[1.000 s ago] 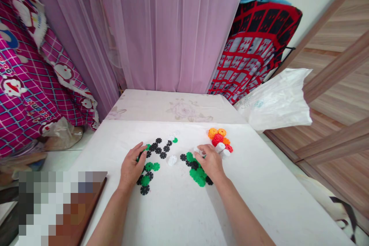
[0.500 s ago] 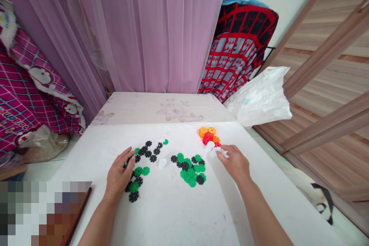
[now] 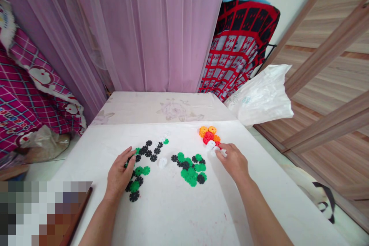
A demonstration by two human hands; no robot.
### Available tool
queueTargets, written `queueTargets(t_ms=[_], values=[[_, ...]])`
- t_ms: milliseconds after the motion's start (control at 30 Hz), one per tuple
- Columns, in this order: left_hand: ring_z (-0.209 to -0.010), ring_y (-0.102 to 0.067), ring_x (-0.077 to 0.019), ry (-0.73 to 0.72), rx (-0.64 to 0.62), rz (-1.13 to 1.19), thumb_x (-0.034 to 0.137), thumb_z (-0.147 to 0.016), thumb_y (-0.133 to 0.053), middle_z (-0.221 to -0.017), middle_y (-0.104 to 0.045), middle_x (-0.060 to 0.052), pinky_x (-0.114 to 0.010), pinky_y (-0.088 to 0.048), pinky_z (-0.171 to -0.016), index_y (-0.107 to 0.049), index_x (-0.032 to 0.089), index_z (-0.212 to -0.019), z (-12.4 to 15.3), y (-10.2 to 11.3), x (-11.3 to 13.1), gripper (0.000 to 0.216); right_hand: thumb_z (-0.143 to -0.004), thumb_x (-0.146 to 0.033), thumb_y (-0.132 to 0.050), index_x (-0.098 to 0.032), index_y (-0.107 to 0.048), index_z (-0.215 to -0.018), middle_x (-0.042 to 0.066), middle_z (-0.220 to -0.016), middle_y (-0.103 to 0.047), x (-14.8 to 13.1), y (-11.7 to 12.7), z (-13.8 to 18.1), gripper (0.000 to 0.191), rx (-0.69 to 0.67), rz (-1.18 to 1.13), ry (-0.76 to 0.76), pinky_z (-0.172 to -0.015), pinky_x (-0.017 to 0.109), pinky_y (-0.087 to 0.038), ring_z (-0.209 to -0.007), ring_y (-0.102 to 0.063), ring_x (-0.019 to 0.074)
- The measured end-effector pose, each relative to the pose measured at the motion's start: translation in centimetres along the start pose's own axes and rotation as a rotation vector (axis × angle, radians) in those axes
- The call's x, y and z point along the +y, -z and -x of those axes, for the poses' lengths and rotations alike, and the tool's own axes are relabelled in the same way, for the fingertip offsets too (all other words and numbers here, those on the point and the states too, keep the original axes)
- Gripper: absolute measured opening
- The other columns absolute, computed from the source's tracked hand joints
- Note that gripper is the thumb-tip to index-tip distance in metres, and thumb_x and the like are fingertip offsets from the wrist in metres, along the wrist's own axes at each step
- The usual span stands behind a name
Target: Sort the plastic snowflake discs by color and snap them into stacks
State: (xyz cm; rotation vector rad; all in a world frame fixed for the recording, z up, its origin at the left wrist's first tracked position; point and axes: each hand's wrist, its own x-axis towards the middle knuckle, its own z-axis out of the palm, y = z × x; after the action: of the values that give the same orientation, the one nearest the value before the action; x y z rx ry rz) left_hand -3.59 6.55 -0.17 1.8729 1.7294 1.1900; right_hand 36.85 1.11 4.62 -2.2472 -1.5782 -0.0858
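Note:
My left hand (image 3: 121,171) rests at the left pile with its fingers slightly spread. Its thumb and fingertips lie beside interlocking snowflake discs, black (image 3: 134,196) and green (image 3: 146,170), partly covered by the hand. At the right, my right hand (image 3: 235,163) pinches at a small group of white snowflake discs (image 3: 211,145), thumb and index finger around one of them. Just beyond those sit red discs (image 3: 208,137) and orange discs (image 3: 203,130). Between the hands lies a cluster of green discs (image 3: 190,177) mixed with black ones.
A lone white disc cluster (image 3: 163,162) lies mid-table, and paler white discs (image 3: 165,136) sit farther back. A white plastic bag (image 3: 262,96) stands off the table's right edge. The white cloth (image 3: 178,215) covers the table, with a purple curtain (image 3: 161,30) behind it.
My right hand has shifted very slightly left, its fingers still at the white discs. My left hand stays in place; the disc piles look the same.

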Motion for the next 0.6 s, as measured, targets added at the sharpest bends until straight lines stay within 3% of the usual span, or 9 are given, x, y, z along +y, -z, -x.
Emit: queueTargets(t_ms=[200, 333, 433, 533, 600], values=[[-0.119, -0.060, -0.0252, 0.001, -0.014, -0.010, 0.049, -0.085, -0.049, -0.126, -0.067, -0.004, -0.044, -0.046, -0.105, -0.072, 0.028, -0.104, 0.0, 0.0, -0.1, 0.037, -0.086, -0.032, -0.050, -0.024, -0.068, -0.095, 0.002, -0.097, -0.065, -1.8, -0.1, 2.0, 0.022, 0.072, -0.115, 0.100, -0.067, 0.027, -0.044, -0.074, -0.060, 0.0146], [-0.118, -0.060, -0.0247, 0.003, -0.015, -0.005, 0.048, -0.085, -0.049, -0.126, -0.066, -0.005, -0.043, -0.046, -0.104, -0.072, 0.026, -0.105, 0.0, 0.0, 0.0, 0.037, -0.087, -0.029, -0.050, -0.024, -0.068, -0.087, 0.000, -0.089, -0.066, -5.2, -1.2, 1.5, 0.019, -0.087, -0.237, 0.228, -0.069, 0.026, -0.044, -0.068, -0.061, 0.0126], [-0.119, -0.060, -0.0246, 0.009, -0.013, 0.006, 0.048, -0.085, -0.049, -0.126, -0.066, -0.006, -0.043, -0.046, -0.105, -0.072, 0.026, -0.105, 0.0, 0.0, 0.2, 0.037, -0.086, -0.023, -0.051, -0.023, -0.069, -0.094, 0.001, -0.094, -0.066, -8.8, -2.6, -0.7, 0.019, -0.220, -0.297, 0.313, -0.073, 0.026, -0.046, -0.069, -0.063, 0.0118], [-0.118, -0.060, -0.0247, 0.017, -0.010, 0.013, 0.047, -0.085, -0.050, -0.126, -0.066, -0.005, -0.044, -0.046, -0.105, -0.072, 0.026, -0.104, 0.1, 0.1, 0.3, 0.036, -0.084, -0.019, -0.054, -0.024, -0.065, -0.114, 0.004, -0.115, -0.064, -12.7, -4.3, -3.5, 0.032, -0.305, -0.285, 0.377, -0.084, 0.028, -0.048, -0.088, -0.065, 0.0147], [-0.118, -0.061, -0.0245, 0.021, -0.010, 0.016, 0.046, -0.085, -0.050, -0.127, -0.066, -0.005, -0.044, -0.046, -0.105, -0.072, 0.026, -0.104, 0.1, 0.0, 0.2, 0.035, -0.083, -0.018, -0.057, -0.024, -0.059, -0.128, 0.007, -0.131, -0.058, -15.0, -5.5, -5.1, 0.045, -0.328, -0.241, 0.476, -0.100, 0.032, -0.042, -0.115, -0.057, 0.0193]])
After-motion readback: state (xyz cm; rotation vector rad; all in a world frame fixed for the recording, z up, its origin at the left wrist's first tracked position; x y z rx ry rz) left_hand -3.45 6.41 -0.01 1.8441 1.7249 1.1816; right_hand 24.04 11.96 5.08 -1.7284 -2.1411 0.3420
